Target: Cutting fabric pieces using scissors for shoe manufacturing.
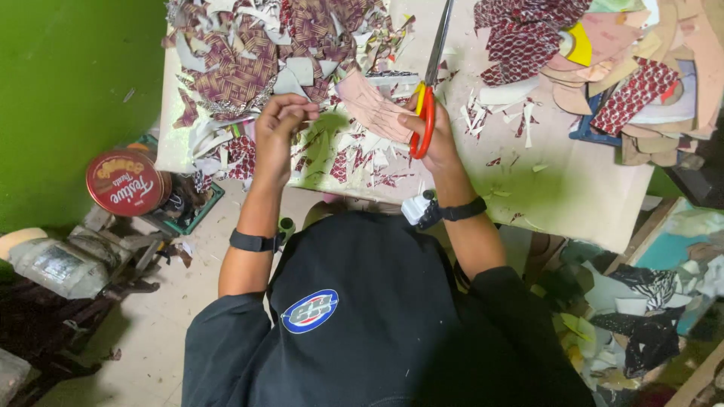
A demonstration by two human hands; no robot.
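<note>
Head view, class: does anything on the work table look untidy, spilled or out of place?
Yes. Small patterned maroon and white offcuts lie scattered over the pale table around the right hand holding red-and-yellow-handled scissors.

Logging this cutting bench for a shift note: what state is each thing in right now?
scissors: held in right hand, blades look closed, pointing away
pink piece: flat on the table, beside the right hand
left hand: fingers curled over scraps
patterned scraps: heaped loose
round tin: lid on
</note>
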